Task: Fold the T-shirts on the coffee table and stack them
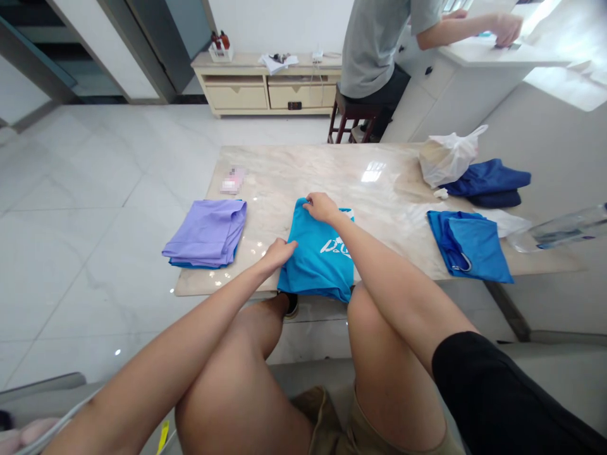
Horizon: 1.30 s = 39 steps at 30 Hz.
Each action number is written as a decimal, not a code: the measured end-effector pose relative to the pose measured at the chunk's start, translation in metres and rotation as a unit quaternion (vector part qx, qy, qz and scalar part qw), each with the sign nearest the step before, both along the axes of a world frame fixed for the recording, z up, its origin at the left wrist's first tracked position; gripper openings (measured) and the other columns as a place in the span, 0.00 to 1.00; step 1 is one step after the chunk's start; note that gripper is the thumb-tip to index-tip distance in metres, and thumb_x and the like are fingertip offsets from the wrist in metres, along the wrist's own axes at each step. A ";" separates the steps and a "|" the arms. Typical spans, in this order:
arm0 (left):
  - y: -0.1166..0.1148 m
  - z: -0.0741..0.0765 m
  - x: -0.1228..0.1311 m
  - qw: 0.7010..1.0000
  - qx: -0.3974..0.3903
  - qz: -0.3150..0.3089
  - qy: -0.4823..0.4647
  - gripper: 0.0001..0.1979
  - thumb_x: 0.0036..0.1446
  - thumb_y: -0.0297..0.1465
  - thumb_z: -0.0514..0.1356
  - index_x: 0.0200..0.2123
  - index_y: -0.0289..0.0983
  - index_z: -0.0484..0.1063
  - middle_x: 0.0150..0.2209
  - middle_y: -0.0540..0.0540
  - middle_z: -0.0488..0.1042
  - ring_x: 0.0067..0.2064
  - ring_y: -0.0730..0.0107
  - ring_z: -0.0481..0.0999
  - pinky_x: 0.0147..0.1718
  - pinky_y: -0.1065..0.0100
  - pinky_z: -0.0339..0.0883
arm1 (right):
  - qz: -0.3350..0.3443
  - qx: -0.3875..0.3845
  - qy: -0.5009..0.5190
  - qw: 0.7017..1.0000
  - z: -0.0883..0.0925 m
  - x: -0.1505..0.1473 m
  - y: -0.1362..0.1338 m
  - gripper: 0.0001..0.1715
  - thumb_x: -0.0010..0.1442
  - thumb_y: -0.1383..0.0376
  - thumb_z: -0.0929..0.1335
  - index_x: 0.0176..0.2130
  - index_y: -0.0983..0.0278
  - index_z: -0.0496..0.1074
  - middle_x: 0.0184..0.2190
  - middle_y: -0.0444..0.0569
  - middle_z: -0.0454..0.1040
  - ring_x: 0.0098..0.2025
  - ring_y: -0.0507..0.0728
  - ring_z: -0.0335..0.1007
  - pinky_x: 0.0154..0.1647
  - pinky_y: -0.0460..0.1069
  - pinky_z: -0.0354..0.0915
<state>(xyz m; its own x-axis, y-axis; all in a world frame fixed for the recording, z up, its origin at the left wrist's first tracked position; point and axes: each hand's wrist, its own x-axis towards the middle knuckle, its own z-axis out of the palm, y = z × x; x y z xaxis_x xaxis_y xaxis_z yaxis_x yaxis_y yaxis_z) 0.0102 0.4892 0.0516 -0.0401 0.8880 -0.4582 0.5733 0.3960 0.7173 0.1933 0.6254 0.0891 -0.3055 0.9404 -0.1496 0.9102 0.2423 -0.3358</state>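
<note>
A bright blue folded garment (315, 256) with white lettering lies in front of me, its near edge hanging over the table's front edge. My left hand (281, 253) has its fingers closed on the garment's left edge. At the far left corner, my right hand (322, 207) pinches the cloth, and its forearm hides part of the lettering. To the left sits a stack of folded purple cloth (206, 234) with a blue layer showing underneath. Folded blue cloth (474, 245) with a pale curved strip on it rests to the right.
The marble-patterned table (270, 174) also holds a pink packet (232, 181), a white plastic bag (448, 157), dark blue cloth (493, 181) and a clear bottle (564, 229) lying at the right. A person (377, 47) sits on a stool beyond, by a white counter (512, 55).
</note>
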 end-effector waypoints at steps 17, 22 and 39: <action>-0.021 0.044 0.012 0.951 0.053 -0.123 0.280 0.26 0.73 0.42 0.56 0.64 0.31 0.74 0.63 0.25 0.80 0.65 0.40 0.81 0.56 0.56 0.75 | 0.223 -0.077 -0.250 0.939 0.042 0.016 -0.201 0.36 0.68 0.50 0.77 0.64 0.72 0.79 0.55 0.70 0.84 0.54 0.75 0.84 0.53 0.60 0.77; -0.031 0.055 0.015 0.925 0.045 -0.163 0.340 0.27 0.71 0.51 0.57 0.55 0.35 0.82 0.59 0.26 0.83 0.62 0.35 0.83 0.54 0.54 0.77 | 0.223 -0.011 -0.202 0.954 0.019 0.015 -0.222 0.26 0.73 0.68 0.67 0.67 0.69 0.76 0.56 0.69 0.84 0.55 0.70 0.85 0.51 0.58 0.78; -0.018 0.044 -0.002 0.936 -0.081 -0.241 0.242 0.16 0.48 0.41 0.72 0.21 0.42 0.71 0.22 0.48 0.77 0.35 0.57 0.82 0.33 0.67 0.69 | 0.262 -0.019 -0.112 0.958 0.045 0.040 -0.217 0.26 0.79 0.64 0.61 0.47 0.68 0.88 0.46 0.68 0.87 0.52 0.71 0.86 0.48 0.58 0.77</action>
<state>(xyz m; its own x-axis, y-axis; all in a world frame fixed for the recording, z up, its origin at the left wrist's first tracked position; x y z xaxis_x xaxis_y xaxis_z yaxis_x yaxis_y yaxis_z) 0.0079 0.4710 0.0958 0.1107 0.7765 -0.6203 0.9558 0.0880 0.2807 0.2329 0.4082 0.1345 -0.6908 0.6591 -0.2972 0.7170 0.6776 -0.1639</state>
